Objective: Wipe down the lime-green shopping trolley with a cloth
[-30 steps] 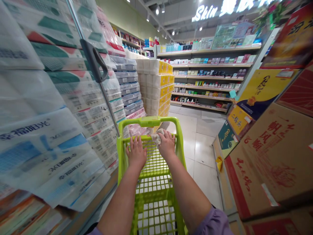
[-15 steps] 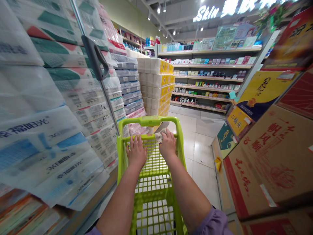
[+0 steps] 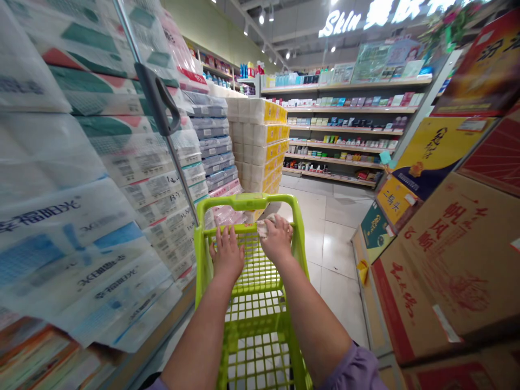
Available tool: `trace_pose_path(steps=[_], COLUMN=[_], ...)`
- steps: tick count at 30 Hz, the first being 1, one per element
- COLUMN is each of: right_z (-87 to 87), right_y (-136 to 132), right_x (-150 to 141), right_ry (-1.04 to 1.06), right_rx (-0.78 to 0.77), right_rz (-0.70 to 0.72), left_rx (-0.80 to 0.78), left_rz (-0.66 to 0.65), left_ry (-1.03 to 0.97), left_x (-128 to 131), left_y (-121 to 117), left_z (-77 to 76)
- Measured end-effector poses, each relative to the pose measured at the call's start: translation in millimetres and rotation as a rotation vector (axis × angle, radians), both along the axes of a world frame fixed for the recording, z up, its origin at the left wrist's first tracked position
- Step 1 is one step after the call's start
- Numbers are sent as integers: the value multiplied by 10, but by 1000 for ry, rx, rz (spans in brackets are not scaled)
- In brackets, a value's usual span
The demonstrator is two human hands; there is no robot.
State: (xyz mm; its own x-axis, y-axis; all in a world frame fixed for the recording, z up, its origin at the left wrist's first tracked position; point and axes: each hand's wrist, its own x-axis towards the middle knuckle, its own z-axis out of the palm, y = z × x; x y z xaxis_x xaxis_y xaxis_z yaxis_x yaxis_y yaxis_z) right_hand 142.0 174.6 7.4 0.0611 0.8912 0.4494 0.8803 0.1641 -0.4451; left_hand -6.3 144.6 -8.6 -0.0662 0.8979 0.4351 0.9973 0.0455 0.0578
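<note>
A bright green plastic shopping basket (image 3: 252,326) with latticed sides stands in front of me. My left hand (image 3: 227,253) lies on the basket's near-level green crossbar, fingers stretched out and slightly apart, nothing held. Under my right hand (image 3: 278,238) is a crumpled pale cloth (image 3: 263,227), pressed on the right part of that same bar; the fingers bend over it, partly hiding it. At the basket's left side a metal rod rises to a dark grey pull handle (image 3: 156,97), which neither hand touches.
Stacked tissue packs (image 3: 93,260) line the left side, with yellow-and-white paper rolls (image 3: 264,132) beyond. On the right stand cardboard boxes (image 3: 459,271) and yellow cartons (image 3: 442,146). Shelves of small packaged goods (image 3: 345,110) fill the back, past a tiled floor (image 3: 337,238).
My right hand has shifted slightly left along the bar with the cloth, its fingers now lying flatter over it. My left hand has hardly moved.
</note>
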Motion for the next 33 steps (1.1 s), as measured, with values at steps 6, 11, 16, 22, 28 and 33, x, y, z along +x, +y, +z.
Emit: trace_pose_path(steps=[6,11,16,22,28,33], right_z=[32,-6,-65,-23,17,12], right_y=[-11,32,39,55,47,80], right_x=[-37,56,54,144,295,412], right_ry=[-30,97,84,134,151,140], right_rx=[37,70,128,200,223,146], right_rz=[37,-130,12,-33,-322,-292], left_rx=[10,6,12,-26,-2,6], left_rz=[3,0,3,5,-9,-24], left_ry=[-3,-3,-5,-3,7,-2], left_x=[-21,-20,-9,-13,-25,-10], left_y=[-15,3,13,-12,7,22], left_z=[2,-8,-19,9,-26,-32])
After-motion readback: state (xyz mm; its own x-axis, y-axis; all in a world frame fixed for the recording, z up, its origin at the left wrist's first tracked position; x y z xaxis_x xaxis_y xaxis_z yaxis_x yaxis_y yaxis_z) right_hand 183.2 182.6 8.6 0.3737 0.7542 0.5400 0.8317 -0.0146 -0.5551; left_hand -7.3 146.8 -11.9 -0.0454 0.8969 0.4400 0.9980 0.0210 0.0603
